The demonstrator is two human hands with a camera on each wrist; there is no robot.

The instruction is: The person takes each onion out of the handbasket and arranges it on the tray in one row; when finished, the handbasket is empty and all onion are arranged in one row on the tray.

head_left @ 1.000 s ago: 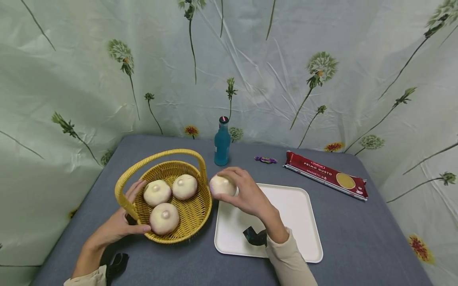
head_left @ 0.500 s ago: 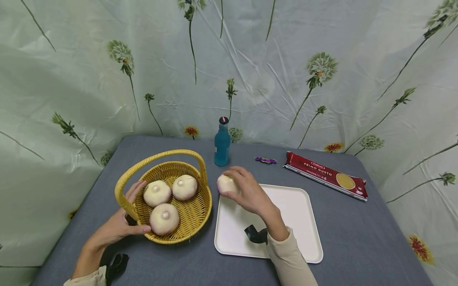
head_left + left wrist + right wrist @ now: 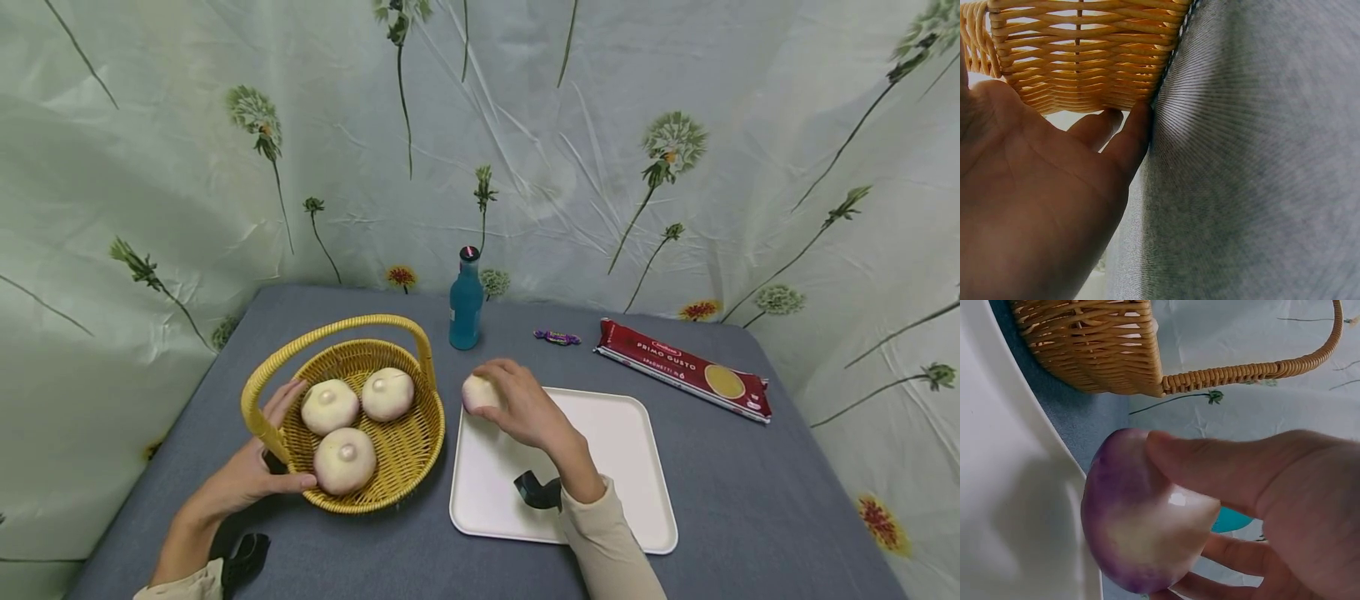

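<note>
My right hand (image 3: 528, 408) holds a white and purple turnip (image 3: 480, 393) between thumb and fingers, over the far left corner of the white tray (image 3: 487, 508). In the right wrist view the purple underside of the turnip (image 3: 1135, 519) is beside the tray's rim; whether they touch I cannot tell. My left hand (image 3: 243, 475) grips the left side of a yellow wicker basket (image 3: 401, 467), thumb at the front and fingers behind the handle. Inside lie three turnips (image 3: 345, 461). The left wrist view has the fingertips against the basket's woven wall (image 3: 1085, 62).
Behind the basket and tray stands a blue bottle (image 3: 466, 304) with a dark cap. A purple wrapped candy (image 3: 557, 337) lies to its right. Farther right is a red spaghetti packet (image 3: 682, 369). A floral curtain (image 3: 555, 167) hangs behind the grey table (image 3: 795, 517).
My right hand has carried the turnip rightward, away from the basket's rim and onto or just above the tray's corner. The left hand and basket have stayed in place.
</note>
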